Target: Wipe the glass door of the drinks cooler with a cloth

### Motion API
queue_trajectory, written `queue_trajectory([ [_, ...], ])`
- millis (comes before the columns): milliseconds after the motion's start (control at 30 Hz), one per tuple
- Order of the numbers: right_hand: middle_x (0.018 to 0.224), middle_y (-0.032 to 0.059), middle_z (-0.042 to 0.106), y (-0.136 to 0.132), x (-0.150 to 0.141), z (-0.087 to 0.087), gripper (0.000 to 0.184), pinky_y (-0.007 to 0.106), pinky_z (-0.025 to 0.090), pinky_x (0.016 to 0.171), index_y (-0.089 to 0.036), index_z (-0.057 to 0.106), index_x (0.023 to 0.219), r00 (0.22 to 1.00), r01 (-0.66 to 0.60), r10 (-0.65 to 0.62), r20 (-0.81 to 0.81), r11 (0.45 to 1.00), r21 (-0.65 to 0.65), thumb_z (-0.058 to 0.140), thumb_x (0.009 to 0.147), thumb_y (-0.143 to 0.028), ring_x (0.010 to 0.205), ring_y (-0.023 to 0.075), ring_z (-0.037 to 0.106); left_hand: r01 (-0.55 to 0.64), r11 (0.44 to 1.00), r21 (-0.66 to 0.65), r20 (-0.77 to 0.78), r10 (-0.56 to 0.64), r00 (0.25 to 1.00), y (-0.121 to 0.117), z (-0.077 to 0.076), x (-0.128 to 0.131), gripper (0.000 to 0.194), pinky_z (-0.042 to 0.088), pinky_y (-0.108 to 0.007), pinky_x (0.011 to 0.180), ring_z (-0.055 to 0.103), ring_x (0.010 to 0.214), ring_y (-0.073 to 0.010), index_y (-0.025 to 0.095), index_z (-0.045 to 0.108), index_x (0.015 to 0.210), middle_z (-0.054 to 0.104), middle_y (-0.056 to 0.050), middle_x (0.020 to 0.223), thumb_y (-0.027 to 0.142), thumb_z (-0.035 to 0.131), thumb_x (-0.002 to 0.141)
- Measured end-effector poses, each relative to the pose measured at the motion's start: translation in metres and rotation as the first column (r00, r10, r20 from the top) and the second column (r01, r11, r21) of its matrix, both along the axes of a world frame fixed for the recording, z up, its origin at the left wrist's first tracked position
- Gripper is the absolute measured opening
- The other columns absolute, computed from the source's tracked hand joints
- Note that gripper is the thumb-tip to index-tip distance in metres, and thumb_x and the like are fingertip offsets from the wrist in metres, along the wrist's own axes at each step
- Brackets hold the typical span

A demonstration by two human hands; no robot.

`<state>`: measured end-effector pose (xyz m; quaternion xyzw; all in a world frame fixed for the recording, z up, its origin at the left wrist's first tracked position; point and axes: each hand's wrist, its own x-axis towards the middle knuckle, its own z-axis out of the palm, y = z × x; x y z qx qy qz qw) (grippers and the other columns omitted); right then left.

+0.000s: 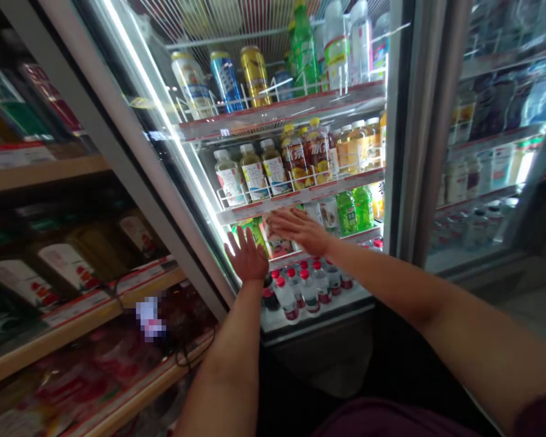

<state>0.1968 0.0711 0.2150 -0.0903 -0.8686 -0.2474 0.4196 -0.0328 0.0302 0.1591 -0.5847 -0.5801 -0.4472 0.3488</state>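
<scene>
Both my hands reach toward a lit drinks fridge. My left hand (248, 255) is raised with its fingers spread and holds nothing. Beside it, my right hand (298, 229) stretches its fingers to the left, in front of the third shelf, and nothing shows in it. Behind the hands stand drink cartons (279, 247), partly hidden, and to their right green bottles (355, 209). Whether my right fingers touch a carton I cannot tell. Below are several clear bottles with red caps (309, 291). Above sit bottles with white labels (255, 176) and dark tea bottles (318, 152).
The top fridge shelf carries cans (255, 76) and a green bottle (304, 51) behind a wire rail. A metal door frame (430, 121) stands at right, with another stocked fridge beyond. Wooden shelves (40, 173) with bottles run along the left; a dark cable (186, 358) hangs there.
</scene>
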Motion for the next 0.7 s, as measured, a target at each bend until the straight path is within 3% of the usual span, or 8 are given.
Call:
queue_trajectory([
  [100, 0.161, 0.0033, 0.045, 0.0, -0.004, 0.02, 0.052, 0.047, 0.019, 0.132, -0.024, 0.054, 0.149, 0.981, 0.057, -0.059, -0.187, 0.998, -0.015, 0.046, 0.1, -0.007, 0.159, 0.0175, 0.019, 0.008, 1.0, -0.008, 0.007, -0.008, 1.0, -0.001, 0.001, 0.001, 0.059, 0.002, -0.062, 0.129, 0.001, 0.161, -0.0285, 0.01, 0.046, 0.154, 0.035, -0.017, 0.165, 0.034, 0.04, 0.1],
  [167, 0.16, 0.0047, 0.046, 0.0, -0.005, 0.015, 0.051, 0.048, 0.02, 0.132, -0.023, 0.055, 0.148, 0.977, 0.051, -0.053, -0.207, 0.999, -0.018, 0.046, 0.1, -0.007, 0.159, 0.0182, 0.019, 0.008, 1.0, -0.01, 0.006, -0.008, 1.0, -0.002, 0.001, 0.002, 0.059, 0.002, -0.061, 0.129, 0.001, 0.161, -0.0286, 0.01, 0.046, 0.153, 0.034, -0.017, 0.165, 0.033, 0.04, 0.1],
  [233, 0.159, 0.0061, 0.048, 0.0, -0.003, -0.002, 0.052, 0.049, 0.022, 0.131, -0.022, 0.055, 0.148, 0.991, 0.021, -0.023, -0.133, 1.0, -0.018, 0.048, 0.099, -0.007, 0.158, 0.0185, 0.021, 0.001, 1.0, -0.017, 0.004, -0.001, 1.0, -0.003, 0.001, 0.002, 0.058, 0.002, -0.061, 0.129, 0.002, 0.16, -0.0292, 0.009, 0.047, 0.153, 0.034, -0.018, 0.165, 0.033, 0.041, 0.1],
  [333, 0.156, 0.006, 0.051, -0.001, 0.004, -0.03, 0.048, 0.046, 0.026, 0.129, -0.023, 0.059, 0.144, 0.993, -0.047, 0.046, 0.106, 0.999, 0.003, 0.052, 0.099, -0.009, 0.156, 0.0176, 0.028, -0.008, 0.999, -0.032, 0.005, 0.008, 1.0, -0.004, 0.002, 0.003, 0.058, 0.002, -0.06, 0.129, 0.004, 0.16, -0.0303, 0.009, 0.047, 0.153, 0.034, -0.018, 0.165, 0.031, 0.042, 0.099],
  [433, 0.155, 0.0027, 0.052, -0.001, 0.012, -0.037, 0.043, 0.041, 0.029, 0.129, -0.025, 0.062, 0.141, 0.958, -0.072, 0.059, 0.28, 0.997, 0.034, 0.054, 0.1, -0.013, 0.154, 0.0161, 0.034, -0.006, 1.0, -0.022, 0.006, 0.006, 1.0, -0.004, 0.002, 0.003, 0.058, 0.002, -0.059, 0.129, 0.005, 0.16, -0.0305, 0.009, 0.047, 0.153, 0.035, -0.018, 0.165, 0.031, 0.042, 0.099],
  [533, 0.157, 0.0025, 0.049, -0.001, 0.014, -0.016, 0.044, 0.042, 0.026, 0.13, -0.024, 0.058, 0.144, 0.97, -0.048, 0.032, 0.24, 0.997, 0.061, 0.051, 0.102, -0.014, 0.154, 0.0163, 0.032, -0.005, 1.0, -0.01, 0.008, 0.005, 1.0, -0.003, 0.002, 0.002, 0.058, 0.002, -0.06, 0.129, 0.005, 0.16, -0.0307, 0.011, 0.047, 0.153, 0.036, -0.017, 0.164, 0.033, 0.041, 0.1],
  [700, 0.162, 0.002, 0.042, 0.0, -0.001, 0.034, 0.053, 0.047, 0.018, 0.132, -0.025, 0.053, 0.15, 0.991, 0.068, -0.069, -0.114, 0.998, -0.011, 0.045, 0.101, -0.007, 0.158, 0.0172, 0.02, 0.017, 1.0, -0.017, 0.018, -0.016, 1.0, -0.003, 0.001, 0.002, 0.059, 0.001, -0.061, 0.129, 0.002, 0.16, -0.0297, 0.011, 0.044, 0.155, 0.034, -0.018, 0.165, 0.033, 0.042, 0.1],
])
